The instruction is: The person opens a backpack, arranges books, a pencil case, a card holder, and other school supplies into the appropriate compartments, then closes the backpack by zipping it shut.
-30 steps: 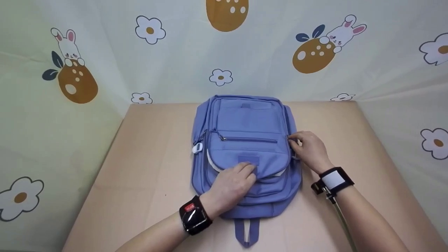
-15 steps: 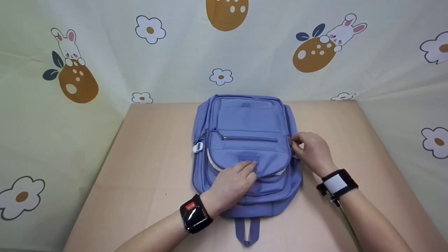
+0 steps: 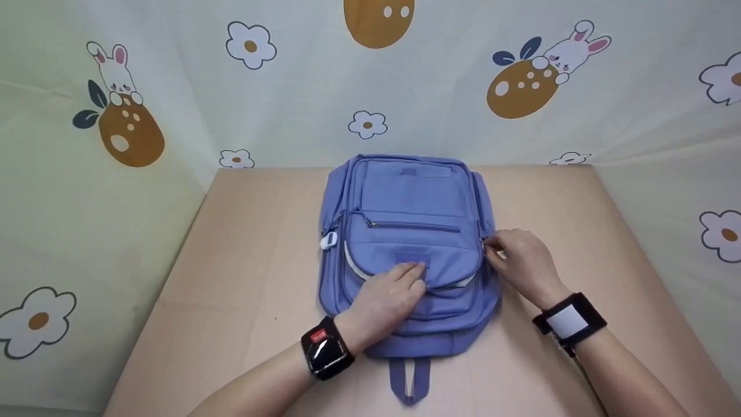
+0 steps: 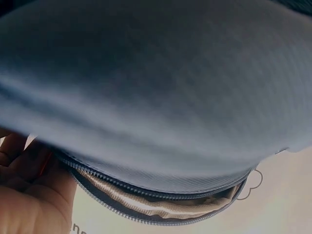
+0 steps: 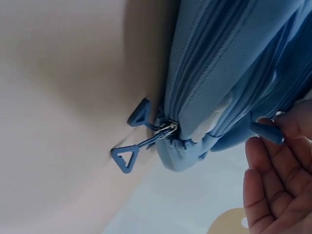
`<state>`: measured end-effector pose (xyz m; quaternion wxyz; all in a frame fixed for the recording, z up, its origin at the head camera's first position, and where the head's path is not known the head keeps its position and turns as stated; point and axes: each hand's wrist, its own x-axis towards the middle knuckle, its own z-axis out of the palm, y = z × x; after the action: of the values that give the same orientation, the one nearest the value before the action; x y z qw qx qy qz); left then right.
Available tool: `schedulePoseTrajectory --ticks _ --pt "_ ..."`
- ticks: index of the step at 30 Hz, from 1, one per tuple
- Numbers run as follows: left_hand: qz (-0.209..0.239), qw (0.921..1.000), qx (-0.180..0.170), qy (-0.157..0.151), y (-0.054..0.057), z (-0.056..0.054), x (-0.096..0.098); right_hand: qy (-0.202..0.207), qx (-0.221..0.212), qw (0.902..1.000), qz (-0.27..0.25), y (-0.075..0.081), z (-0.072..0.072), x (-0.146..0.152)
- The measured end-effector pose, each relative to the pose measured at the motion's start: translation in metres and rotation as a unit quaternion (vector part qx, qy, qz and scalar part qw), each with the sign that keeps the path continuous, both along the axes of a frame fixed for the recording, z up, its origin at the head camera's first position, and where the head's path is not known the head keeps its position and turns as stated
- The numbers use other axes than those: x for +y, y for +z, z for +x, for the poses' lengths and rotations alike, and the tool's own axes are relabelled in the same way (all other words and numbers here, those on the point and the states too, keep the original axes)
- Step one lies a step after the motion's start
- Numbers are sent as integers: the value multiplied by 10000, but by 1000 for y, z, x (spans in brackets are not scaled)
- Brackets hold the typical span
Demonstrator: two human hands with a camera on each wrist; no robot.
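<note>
A blue backpack (image 3: 414, 194) lies on the table with its handle loop toward me. Over the edge of its partly unzipped front pocket, just below the label patch, my left hand (image 3: 386, 295) grips the fabric; the thumb's hold is largely hidden. The left wrist view shows the curved zipper gap (image 4: 161, 204) with pale lining beside that hand (image 4: 36, 200). At the bag's right side, my right hand (image 3: 525, 260) pinches a blue zipper pull (image 5: 268, 131) between thumb and fingers. Two triangular zipper pulls (image 5: 126, 158) hang loose from another zipper in the right wrist view.
A white tag (image 3: 329, 240) hangs on the bag's left side. A short horizontal zipper (image 3: 417, 226) crosses its front. The tan tabletop (image 3: 243, 249) extends around the bag, and patterned cloth (image 3: 301, 87) encloses the back and sides.
My right hand has moved down along the bag's right side, toward me and slightly outward, with the zipper pull. The left hand has kept its place on the bag.
</note>
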<state>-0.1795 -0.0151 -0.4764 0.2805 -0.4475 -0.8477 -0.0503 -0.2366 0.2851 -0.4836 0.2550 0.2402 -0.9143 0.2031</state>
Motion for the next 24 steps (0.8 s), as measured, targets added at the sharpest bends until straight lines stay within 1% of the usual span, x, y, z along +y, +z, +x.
schedulePoseTrajectory --ticks 5,8,12,16,24 --pt "83 10000 16 26 0 -4 1 98 50 9999 63 2 10 0" --pt "45 10000 16 82 1 -7 3 147 175 9997 100 2 14 0" --pt "-20 9999 -40 129 2 -10 4 153 176 9997 105 3 18 -1" --pt "-50 9999 -97 131 2 -10 4 126 61 9999 86 3 21 -2" --pt "-25 9999 -142 12 3 -5 0 7 -149 9999 -42 0 23 -3"
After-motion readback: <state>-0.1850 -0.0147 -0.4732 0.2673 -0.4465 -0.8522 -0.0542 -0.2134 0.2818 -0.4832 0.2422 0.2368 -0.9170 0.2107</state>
